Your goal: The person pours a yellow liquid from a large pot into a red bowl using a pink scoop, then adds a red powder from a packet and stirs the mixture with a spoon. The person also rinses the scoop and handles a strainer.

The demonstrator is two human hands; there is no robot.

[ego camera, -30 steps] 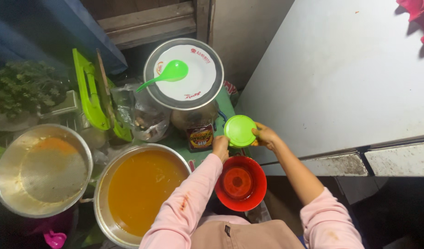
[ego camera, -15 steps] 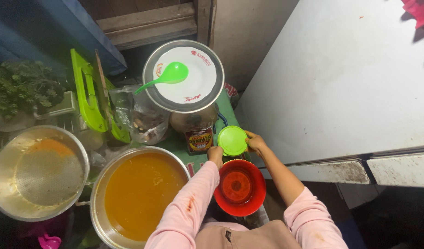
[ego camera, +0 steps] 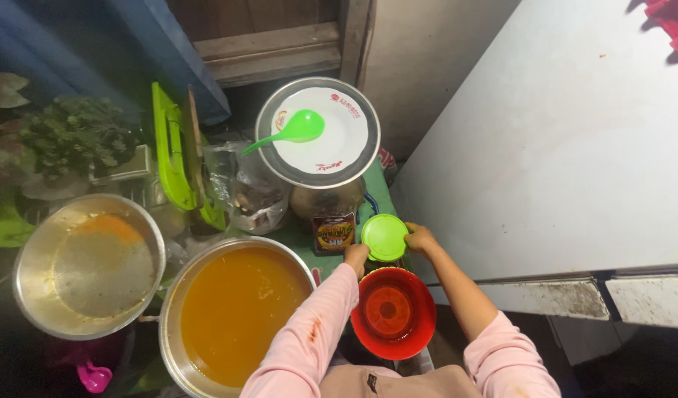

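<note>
Both hands, left hand (ego camera: 356, 256) and right hand (ego camera: 420, 237), are pinching the green lid (ego camera: 384, 237) by opposite edges, crowded between brown jar (ego camera: 331, 221) and red bowl (ego camera: 392, 312).

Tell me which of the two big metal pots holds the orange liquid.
The right pot, beside the pink sleeve, is full of orange liquid; the left pot holds only a strainer.

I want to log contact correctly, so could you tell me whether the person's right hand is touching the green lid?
Touching. The head view shows the right hand with fingers against the edge of the green lid, with no gap; the left hand meets its other side.
</note>
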